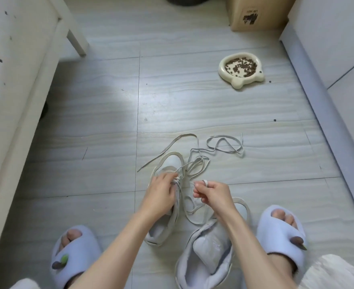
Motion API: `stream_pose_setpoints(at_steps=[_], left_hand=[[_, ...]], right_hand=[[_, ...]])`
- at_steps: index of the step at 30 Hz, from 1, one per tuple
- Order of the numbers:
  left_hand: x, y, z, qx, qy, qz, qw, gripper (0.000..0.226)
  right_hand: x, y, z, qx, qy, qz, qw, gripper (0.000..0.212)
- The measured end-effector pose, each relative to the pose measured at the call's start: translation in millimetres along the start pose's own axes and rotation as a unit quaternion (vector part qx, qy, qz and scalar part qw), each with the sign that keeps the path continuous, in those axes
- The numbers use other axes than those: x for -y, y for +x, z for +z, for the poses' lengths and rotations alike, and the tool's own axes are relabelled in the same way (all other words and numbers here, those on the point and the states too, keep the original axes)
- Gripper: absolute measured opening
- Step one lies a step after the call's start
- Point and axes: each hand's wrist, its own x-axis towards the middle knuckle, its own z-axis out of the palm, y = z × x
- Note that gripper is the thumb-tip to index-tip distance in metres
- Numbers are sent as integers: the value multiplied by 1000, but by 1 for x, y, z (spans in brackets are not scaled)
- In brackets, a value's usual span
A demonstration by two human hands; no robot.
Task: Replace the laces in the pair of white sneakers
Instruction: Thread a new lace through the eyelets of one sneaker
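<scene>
Pale grey tiled floor (109, 126), bearing two white sneakers (172, 163), loose laces (224, 146), a cream pet bowl (222, 73) of kibble, a cardboard box (253, 15), scattered kibble crumbs.

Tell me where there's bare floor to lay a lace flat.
Bare grey tile lies between the white sofa and the cream pet bowl, beyond the loose pale laces. It's crowded by the two white sneakers, both hands and the slippers.

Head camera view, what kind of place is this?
Probably a room in a home with a pet: a tiled floor, a pet food bowl holding kibble, a cardboard box, and slippers on the person's feet.
</scene>
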Motion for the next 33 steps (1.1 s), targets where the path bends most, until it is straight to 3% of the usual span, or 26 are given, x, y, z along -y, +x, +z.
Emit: stream_pose_setpoints(at_steps=[8,19,26,33], left_hand=[[6,4,6,-64,94,-52,992,19],[10,14,10,-68,88,-63,992,14],[12,14,14,-74,73,-64,993,13],[14,17,12,-57,79,-57,994,14]], right_hand=[[-21,33,18,-21,-166,-44,985,21],[-8,31,29,-21,-361,-173,916,20],[-10,34,27,4,-373,-163,914,15],[-19,32,41,-54,-330,-157,929,23]])
